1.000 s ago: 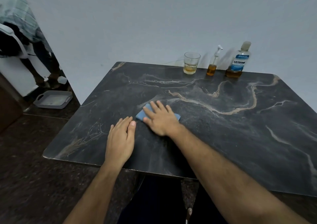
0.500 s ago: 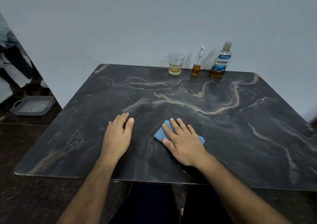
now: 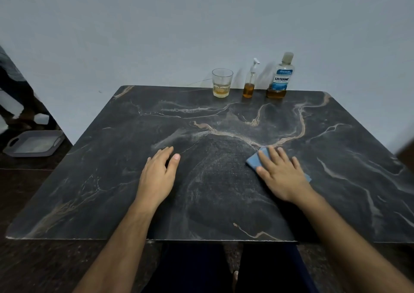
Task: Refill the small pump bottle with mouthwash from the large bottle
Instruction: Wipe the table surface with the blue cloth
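Observation:
The small pump bottle (image 3: 250, 84), part full of amber liquid, stands at the table's far edge. To its right is the large mouthwash bottle (image 3: 280, 77) with a blue label, cap on, a little amber liquid at its bottom. Both stand upright near the wall. My right hand (image 3: 282, 173) lies flat with fingers spread, pressing a folded blue cloth (image 3: 255, 160) onto the dark marble table (image 3: 112, 180). Empty, my left hand (image 3: 159, 174) rests palm down on the table, left of centre. Both hands are far from the bottles.
A drinking glass (image 3: 221, 83) with a little amber liquid stands left of the pump bottle. A grey tray (image 3: 33, 143) sits on the floor at the left, with a person's legs (image 3: 13, 91) behind it. The wall runs just behind the bottles.
My right hand has slid the blue cloth across the table from left of centre to the right. The left hand has stayed in place.

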